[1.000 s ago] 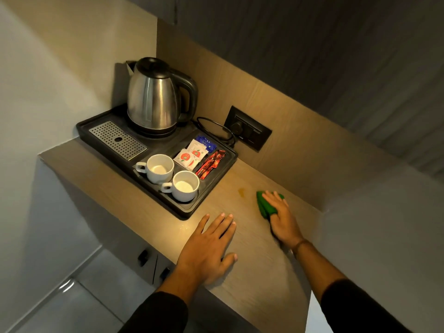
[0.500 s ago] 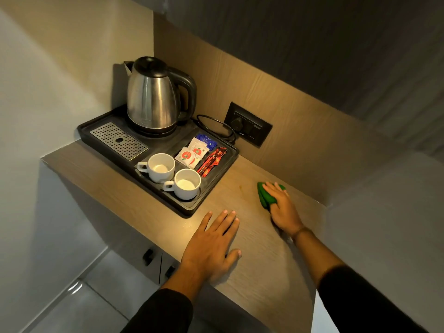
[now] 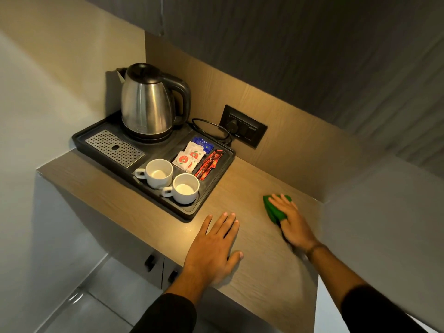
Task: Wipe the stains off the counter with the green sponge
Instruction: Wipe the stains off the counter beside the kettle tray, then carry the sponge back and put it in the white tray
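Observation:
The green sponge (image 3: 272,209) lies flat on the wooden counter (image 3: 252,188) near the back right corner. My right hand (image 3: 292,223) presses down on it, fingers spread over its top, and is slightly blurred. My left hand (image 3: 213,248) rests flat on the counter near the front edge, fingers apart, holding nothing. No stain shows on the bare wood around the sponge; the spot under it is hidden.
A black tray (image 3: 211,198) fills the counter's left part, holding a steel kettle (image 3: 146,104), two white cups (image 3: 158,173), sachets (image 3: 192,156) and a drip grid. A wall socket (image 3: 243,129) with a cord sits behind. Walls close in at the right and back.
My right hand has slid the sponge over the small yellowish stain seen a second ago, which no longer shows. The view has shifted a little. My left hand stays planted.

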### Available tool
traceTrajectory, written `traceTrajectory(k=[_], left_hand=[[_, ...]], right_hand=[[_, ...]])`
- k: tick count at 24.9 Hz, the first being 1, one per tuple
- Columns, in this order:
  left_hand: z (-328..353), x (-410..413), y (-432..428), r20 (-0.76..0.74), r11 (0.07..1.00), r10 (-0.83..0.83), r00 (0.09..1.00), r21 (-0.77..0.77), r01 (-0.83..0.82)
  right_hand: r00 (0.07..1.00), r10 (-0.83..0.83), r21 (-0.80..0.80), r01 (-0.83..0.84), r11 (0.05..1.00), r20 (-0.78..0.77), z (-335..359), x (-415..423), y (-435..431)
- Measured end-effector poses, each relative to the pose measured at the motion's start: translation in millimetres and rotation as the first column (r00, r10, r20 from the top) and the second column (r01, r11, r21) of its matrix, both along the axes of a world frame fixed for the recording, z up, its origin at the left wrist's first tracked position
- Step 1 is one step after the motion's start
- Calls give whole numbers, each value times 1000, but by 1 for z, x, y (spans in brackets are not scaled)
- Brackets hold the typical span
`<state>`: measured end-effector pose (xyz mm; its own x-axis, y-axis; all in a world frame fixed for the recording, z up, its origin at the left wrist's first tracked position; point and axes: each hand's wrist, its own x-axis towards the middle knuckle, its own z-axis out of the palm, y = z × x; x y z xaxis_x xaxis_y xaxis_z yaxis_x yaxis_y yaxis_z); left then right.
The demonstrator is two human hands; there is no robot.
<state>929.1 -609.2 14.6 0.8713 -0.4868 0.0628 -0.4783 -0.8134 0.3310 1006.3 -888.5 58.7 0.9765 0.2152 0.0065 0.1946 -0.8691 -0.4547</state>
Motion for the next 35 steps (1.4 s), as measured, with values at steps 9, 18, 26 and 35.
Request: traceTrajectory(k=[9,18,26,35], left_hand=[[0,0,0,-13,999,-20,1000,41,21],[-10,5,3,-20,997,-46,999,63,47],[32,-75,45,-50,996,70,996,51,-68],[12,-268,165,-71,939,330,941,127,-319]], right_hand=[[1000,16,-5,-16,1000,-13,-17,-163,33],[917,-396,90,392,916,37,-6,-134,90],[876,-481,143,482,864,-46,11,-243,96],[991,32,61,-41,997,132,-21,-324,221]])
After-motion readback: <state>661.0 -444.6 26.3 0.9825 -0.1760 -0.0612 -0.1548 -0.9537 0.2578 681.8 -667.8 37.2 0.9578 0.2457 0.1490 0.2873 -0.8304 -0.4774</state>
